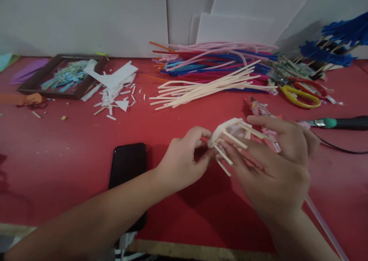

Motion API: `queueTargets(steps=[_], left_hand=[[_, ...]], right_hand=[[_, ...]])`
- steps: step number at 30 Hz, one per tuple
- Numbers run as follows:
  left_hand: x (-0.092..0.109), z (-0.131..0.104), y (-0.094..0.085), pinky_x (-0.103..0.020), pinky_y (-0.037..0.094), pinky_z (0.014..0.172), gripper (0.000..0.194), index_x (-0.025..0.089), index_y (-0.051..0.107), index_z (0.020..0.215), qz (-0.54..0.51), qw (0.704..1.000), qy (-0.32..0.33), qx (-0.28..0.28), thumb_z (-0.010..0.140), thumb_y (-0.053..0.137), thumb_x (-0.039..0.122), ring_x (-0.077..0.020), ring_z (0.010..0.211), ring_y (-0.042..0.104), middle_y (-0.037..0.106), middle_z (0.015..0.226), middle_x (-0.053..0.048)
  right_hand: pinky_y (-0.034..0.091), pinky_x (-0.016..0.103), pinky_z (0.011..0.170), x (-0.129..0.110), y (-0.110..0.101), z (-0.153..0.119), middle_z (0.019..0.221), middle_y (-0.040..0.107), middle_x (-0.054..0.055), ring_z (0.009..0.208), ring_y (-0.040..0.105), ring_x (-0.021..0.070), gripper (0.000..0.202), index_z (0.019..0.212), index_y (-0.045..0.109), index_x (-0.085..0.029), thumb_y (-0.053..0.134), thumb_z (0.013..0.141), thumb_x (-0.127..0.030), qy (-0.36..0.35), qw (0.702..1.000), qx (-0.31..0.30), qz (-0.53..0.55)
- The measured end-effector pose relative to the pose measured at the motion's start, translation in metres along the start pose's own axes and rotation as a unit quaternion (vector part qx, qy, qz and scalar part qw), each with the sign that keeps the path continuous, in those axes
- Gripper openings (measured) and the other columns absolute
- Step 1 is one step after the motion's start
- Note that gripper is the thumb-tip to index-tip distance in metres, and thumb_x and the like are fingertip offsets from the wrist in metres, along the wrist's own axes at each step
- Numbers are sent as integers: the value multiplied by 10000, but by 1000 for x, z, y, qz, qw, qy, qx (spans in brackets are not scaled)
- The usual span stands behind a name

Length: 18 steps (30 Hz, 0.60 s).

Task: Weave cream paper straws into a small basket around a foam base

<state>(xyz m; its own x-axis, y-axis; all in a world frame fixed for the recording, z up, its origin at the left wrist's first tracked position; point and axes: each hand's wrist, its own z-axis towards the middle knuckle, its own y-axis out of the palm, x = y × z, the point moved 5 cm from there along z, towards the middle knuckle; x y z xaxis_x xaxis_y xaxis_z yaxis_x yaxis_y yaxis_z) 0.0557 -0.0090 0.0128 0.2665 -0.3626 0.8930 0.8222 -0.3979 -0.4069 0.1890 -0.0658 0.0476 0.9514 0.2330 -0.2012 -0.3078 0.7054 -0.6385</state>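
Note:
Between my hands, above the red table (161, 219), is a small round cream craft piece (220, 132) with several thin sticks pointing out of it toward me and to the right. My left hand (186, 157) pinches its left edge between thumb and fingers. My right hand (273, 157) is closed on it from the right, thumb and fingers among the sticks, with the index finger raised along the far side. The fingers hide part of the piece. Just beyond my right hand lies a pinkish glue gun (260, 109), partly covered by the fingers.
A black phone (128, 161) lies left of my left forearm. Cream sticks (207, 88) and colourful pipe cleaners (218, 54) are heaped at the back. White scraps (115, 84) and a dark frame (25, 86) sit back left. Yellow-handled scissors (299, 98) and a black-handled cutter (345, 123) lie right.

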Motion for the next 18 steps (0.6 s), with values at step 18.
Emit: queueTargets(steps=[18], left_hand=[[-1,0,3,-200,516,634,61,208,472,896,-32,998,-1,-59,937,449,168,-104,705,704,742,806,-20]], right_hand=[[420,575,846,11,1,2,1024,653,97,985,592,324,106,831,756,-294,687,826,-214,20,997,-53,59]])
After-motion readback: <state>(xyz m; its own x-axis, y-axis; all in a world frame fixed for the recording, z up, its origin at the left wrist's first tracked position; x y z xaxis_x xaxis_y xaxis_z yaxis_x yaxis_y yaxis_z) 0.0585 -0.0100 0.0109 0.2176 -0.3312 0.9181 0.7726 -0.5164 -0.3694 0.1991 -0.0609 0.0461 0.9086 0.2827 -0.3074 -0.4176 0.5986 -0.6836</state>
